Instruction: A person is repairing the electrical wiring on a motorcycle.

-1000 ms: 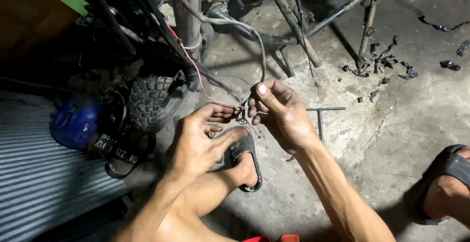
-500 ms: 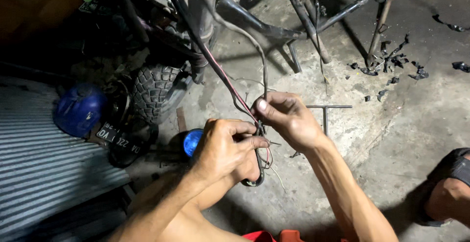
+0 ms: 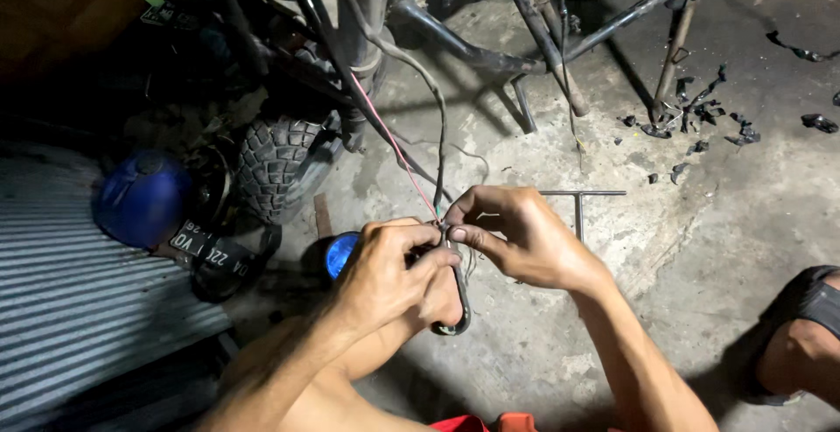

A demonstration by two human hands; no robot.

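Compared with half a second earlier, both hands sit slightly lower and nearer the blue round object (image 3: pixel 339 254), with the fingertips drawn tighter together. Left hand (image 3: pixel 394 266): fingers curled, thumb and forefinger pinching the wire ends (image 3: pixel 440 222) at the point where the hands meet. Right hand (image 3: pixel 516 235): fingers partly closed, thumb and forefinger pressed on the same wire ends from the opposite side. Whether any tool is held cannot be told. Red wire (image 3: pixel 394 143): long axis runs diagonally, from the motorcycle frame (image 3: pixel 455 43) above the tyre down to the pinch point. A dark cable (image 3: pixel 437 135) descends beside it to the same point. Knobby tyre (image 3: pixel 276 165) stands left of the pinch point; a T-handle wrench (image 3: pixel 582 200) lies on the concrete floor (image 3: pixel 700 222), right of the tyre, just beyond the right hand.
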